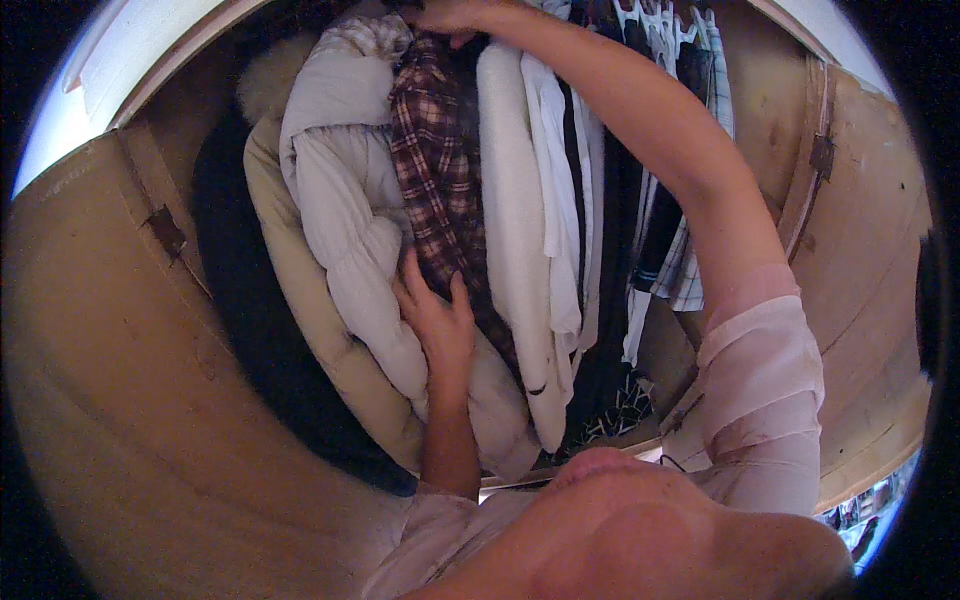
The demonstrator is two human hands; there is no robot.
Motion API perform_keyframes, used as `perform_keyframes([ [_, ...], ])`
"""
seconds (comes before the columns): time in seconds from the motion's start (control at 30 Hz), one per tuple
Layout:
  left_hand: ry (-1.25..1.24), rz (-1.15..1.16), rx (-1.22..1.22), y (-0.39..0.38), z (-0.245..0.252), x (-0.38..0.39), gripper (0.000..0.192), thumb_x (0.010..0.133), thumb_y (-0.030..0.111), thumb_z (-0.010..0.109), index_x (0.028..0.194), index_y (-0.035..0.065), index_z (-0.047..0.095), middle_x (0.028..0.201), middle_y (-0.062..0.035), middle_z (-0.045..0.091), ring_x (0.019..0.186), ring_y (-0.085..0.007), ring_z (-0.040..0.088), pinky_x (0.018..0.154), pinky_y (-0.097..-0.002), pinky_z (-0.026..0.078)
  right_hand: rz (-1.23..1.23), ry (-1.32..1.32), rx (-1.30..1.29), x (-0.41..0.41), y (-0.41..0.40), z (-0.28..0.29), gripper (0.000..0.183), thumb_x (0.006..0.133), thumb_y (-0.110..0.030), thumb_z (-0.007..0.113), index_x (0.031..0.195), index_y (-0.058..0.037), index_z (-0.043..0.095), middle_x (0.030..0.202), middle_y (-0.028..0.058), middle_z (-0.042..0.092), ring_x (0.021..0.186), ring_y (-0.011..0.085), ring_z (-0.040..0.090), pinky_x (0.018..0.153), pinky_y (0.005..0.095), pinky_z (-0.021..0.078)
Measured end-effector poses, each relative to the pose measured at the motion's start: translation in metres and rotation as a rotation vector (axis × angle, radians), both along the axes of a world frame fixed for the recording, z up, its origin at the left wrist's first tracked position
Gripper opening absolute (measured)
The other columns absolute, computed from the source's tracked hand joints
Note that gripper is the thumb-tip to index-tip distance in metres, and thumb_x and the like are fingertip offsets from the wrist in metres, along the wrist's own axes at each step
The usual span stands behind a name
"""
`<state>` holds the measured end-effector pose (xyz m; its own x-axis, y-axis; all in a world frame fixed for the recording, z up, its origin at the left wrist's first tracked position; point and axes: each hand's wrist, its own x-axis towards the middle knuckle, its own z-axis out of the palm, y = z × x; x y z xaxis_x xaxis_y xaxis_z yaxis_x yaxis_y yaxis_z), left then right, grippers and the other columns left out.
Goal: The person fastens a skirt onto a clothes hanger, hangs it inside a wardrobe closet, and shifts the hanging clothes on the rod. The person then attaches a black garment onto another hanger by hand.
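A dark plaid shirt (439,172) hangs among other clothes in a wooden wardrobe. My left hand (442,322) rests low on it with fingers spread, between the shirt and the sleeve of a light puffer jacket (341,202). At the top edge, my right hand (450,16) reaches over the shirt's collar area. Its fingers are partly cut off and in shadow, so its hold is unclear. Just right of the shirt hangs a cream fleecy garment (514,195), followed by a white garment (551,165).
A beige coat (300,255) and a dark coat (240,285) hang at the left. Clothes on white hangers (660,22) are at the right, including a checked garment (681,277). Wooden doors (97,300) flank the opening on both sides, with metal hinges (165,232).
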<state>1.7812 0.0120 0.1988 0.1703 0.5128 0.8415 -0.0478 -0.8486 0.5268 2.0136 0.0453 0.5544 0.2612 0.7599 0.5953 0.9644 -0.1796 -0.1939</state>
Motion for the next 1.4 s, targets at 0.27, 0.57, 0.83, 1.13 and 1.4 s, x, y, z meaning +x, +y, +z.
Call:
perform_keyframes([
  [0.27,-0.097,-0.589,-0.027,-0.057,0.01,0.008,0.036,0.089,0.011,0.063,0.121,-0.0048,0.056,0.113,-0.0183,0.061,0.103,-0.0299,0.06,0.093,-0.0364,0.047,-0.59,-0.56,0.124,-0.018,-0.104,0.008,0.032,0.083,-0.023,0.055,0.102,-0.001,0.069,0.104,0.0235,0.066,0.09,0.037,0.064,0.08,0.0454,0.0533],
  [0.57,-0.134,-0.708,-0.258,-0.044,-0.003,0.033,0.023,0.096,0.013,0.059,0.107,-0.0069,0.06,0.097,-0.0204,0.066,0.087,-0.0284,0.065,0.079,-0.0361,0.05,-0.346,-0.291,0.016,0.085,-0.056,0.015,0.034,0.087,-0.032,0.056,0.098,-0.004,0.07,0.1,0.016,0.069,0.088,0.0275,0.067,0.075,0.0445,0.0543],
  [0.83,-0.326,-0.496,-0.438,-0.003,0.01,-0.011,0.025,0.1,0.012,0.051,0.112,-0.0094,0.058,0.102,-0.0152,0.066,0.091,-0.0196,0.061,0.079,-0.0322,0.049,-0.319,-0.247,0.097,0.059,-0.019,0.002,0.044,0.089,-0.047,0.056,0.093,-0.0052,0.071,0.101,0.0171,0.068,0.088,0.0281,0.066,0.071,0.0448,0.0538],
  [1.13,-0.259,-0.182,-0.043,-0.045,0.024,-0.011,0.035,0.09,0.007,0.063,0.12,-0.0079,0.053,0.119,-0.0195,0.058,0.108,-0.0285,0.055,0.096,-0.0387,0.044,-0.268,-1.269,0.868,0.117,-0.111,0.037,0.031,0.081,-0.033,0.062,0.09,-0.004,0.07,0.088,0.0204,0.07,0.078,0.0294,0.066,0.07,0.0459,0.0541],
  [1.4,0.015,-0.549,0.352,-0.103,0.011,-0.002,0.058,0.079,0.007,0.067,0.132,-0.0047,0.047,0.142,-0.026,0.042,0.127,-0.0419,0.042,0.107,-0.0476,0.034,-0.679,-0.683,0.174,0.077,-0.109,0.01,0.029,0.075,-0.024,0.062,0.097,-0.0081,0.072,0.096,0.0217,0.068,0.087,0.0319,0.066,0.078,0.0479,0.0533],
])
